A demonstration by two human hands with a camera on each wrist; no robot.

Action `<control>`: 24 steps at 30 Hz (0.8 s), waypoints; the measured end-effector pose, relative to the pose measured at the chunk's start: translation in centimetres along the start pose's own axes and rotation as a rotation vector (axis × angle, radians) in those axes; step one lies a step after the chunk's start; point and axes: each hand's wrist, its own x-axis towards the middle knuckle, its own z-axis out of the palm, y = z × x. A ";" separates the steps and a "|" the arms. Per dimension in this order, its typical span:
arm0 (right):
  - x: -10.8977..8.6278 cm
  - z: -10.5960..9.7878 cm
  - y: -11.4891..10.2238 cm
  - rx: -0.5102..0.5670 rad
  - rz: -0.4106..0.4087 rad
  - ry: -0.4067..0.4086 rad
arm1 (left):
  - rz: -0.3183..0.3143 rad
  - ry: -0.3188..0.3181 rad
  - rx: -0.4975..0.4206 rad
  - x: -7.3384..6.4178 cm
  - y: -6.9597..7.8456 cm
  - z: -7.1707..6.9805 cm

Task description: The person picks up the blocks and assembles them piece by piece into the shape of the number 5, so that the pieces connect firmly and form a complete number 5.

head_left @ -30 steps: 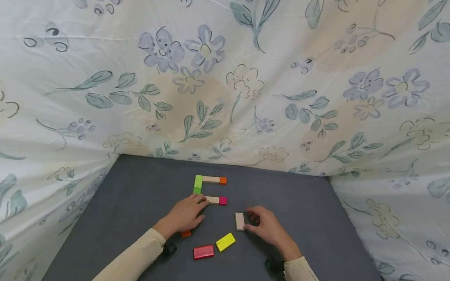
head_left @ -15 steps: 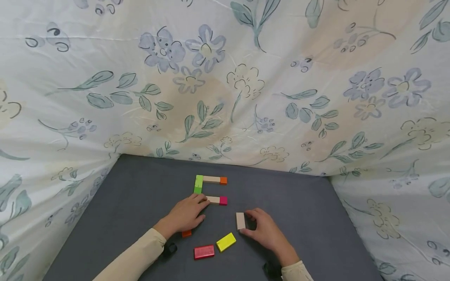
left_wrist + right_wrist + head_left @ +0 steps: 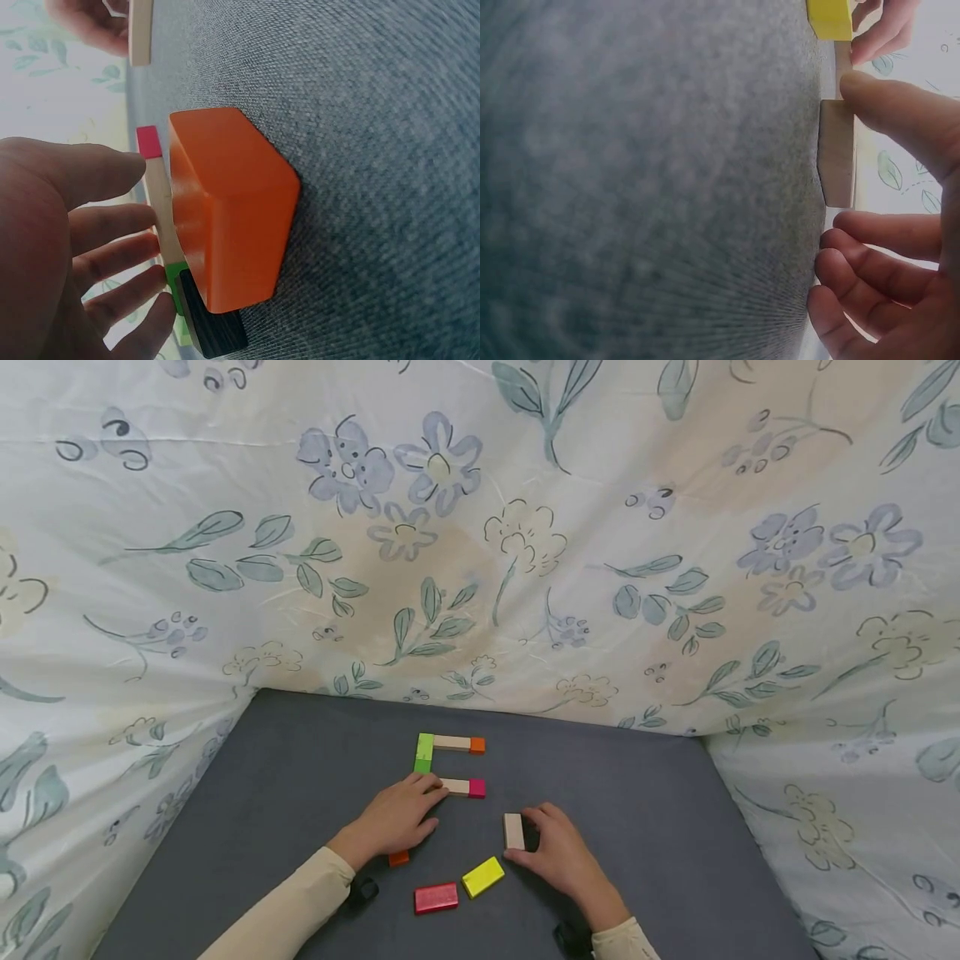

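Note:
My left hand (image 3: 397, 814) lies over part of a figure of coloured blocks, its fingertips by a natural wood block (image 3: 455, 787) that ends in a pink cube (image 3: 477, 789). Beneath the palm, the left wrist view shows an orange block (image 3: 232, 210) and a black block (image 3: 210, 315), both mostly hidden in the head view. My right hand (image 3: 558, 852) pinches a separate natural wood block (image 3: 513, 832) by its ends, thumb at the near end and index finger at the far end. This block appears to rest on the dark cloth.
Green blocks (image 3: 423, 752), another wood strip (image 3: 452, 743) and an orange cube (image 3: 477, 746) form the figure's far part. Nearer me lie a red block (image 3: 436, 898) and a tilted yellow block (image 3: 483, 877). A floral curtain (image 3: 480, 568) hangs behind the dark table (image 3: 637, 793).
My right hand has shifted slightly left, its thumb coming from the wood block's right side round to the near end. My left hand has stayed in place.

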 end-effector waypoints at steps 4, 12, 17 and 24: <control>0.1 -0.1 -0.1 -0.008 0.014 -0.007 | -0.001 -0.007 0.003 0.0 0.0 -0.1; 0.2 -0.3 -0.5 -0.004 0.034 -0.021 | 0.003 -0.012 0.000 0.1 0.0 -0.3; 0.3 -0.3 -0.5 -0.014 0.026 -0.024 | 0.003 -0.011 0.002 0.1 -0.1 -0.3; 0.4 -0.2 -0.6 -0.020 0.029 -0.032 | 0.000 -0.020 0.003 0.0 0.0 -0.3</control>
